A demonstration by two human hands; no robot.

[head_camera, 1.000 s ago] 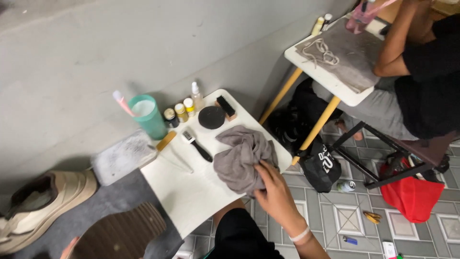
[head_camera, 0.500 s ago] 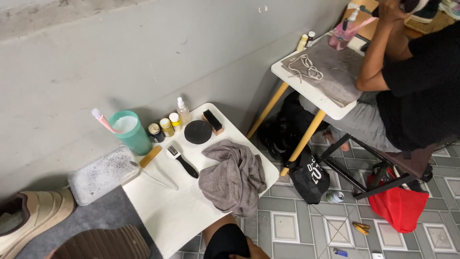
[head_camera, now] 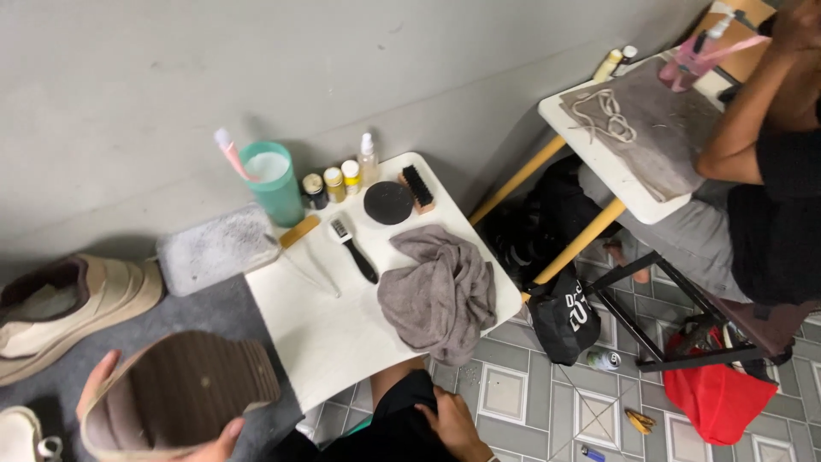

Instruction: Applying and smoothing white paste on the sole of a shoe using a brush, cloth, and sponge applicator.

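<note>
My left hand point(head_camera: 101, 378) grips a beige shoe point(head_camera: 175, 393) at the lower left, its brown ribbed sole turned up towards me. My right hand point(head_camera: 455, 425) rests on my leg in black shorts at the bottom edge, fingers loose and holding nothing. Just above it stands a small white table point(head_camera: 316, 334) with a crumpled grey cloth point(head_camera: 440, 291) lying on its near right corner. Also on the table are a black-handled brush point(head_camera: 353, 249), a round black tin point(head_camera: 388, 203) and a small wooden brush point(head_camera: 418, 187).
A teal cup point(head_camera: 275, 181) holding a pink brush, and three small bottles point(head_camera: 335, 182), line the table's far edge. A grey pad point(head_camera: 215, 248) and a second beige shoe point(head_camera: 73, 306) lie to the left. Another person point(head_camera: 770, 188) sits at a second white table point(head_camera: 637, 150) on the right, with a black bag point(head_camera: 569, 312) and a red bag point(head_camera: 718, 398) on the tiled floor.
My right hand has left the grey cloth and dropped back onto my leg. My left hand has brought the shoe up into view, sole upward.
</note>
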